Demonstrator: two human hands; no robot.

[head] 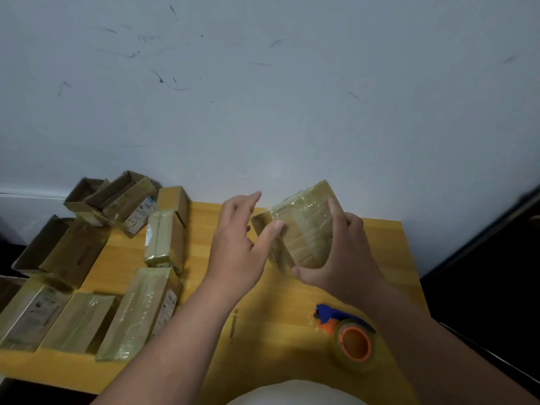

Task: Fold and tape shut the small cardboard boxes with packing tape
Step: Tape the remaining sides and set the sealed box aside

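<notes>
A small cardboard box [306, 229] covered in shiny tape is held tilted above the yellow table [286, 311]. My right hand [342, 255] grips it from the right, thumb under its near edge and index finger laid along its top. My left hand [238, 247] has straight fingers, and its thumb presses against the box's left face. The tape dispenser [349, 334], blue and orange with a clear roll, lies on the table below my right forearm.
Several taped boxes [137, 311] lie in rows on the table's left part. Open, untaped boxes [96, 197] crowd the far left corner and hang past the edge. A white wall stands behind the table; a dark floor drops off at the right.
</notes>
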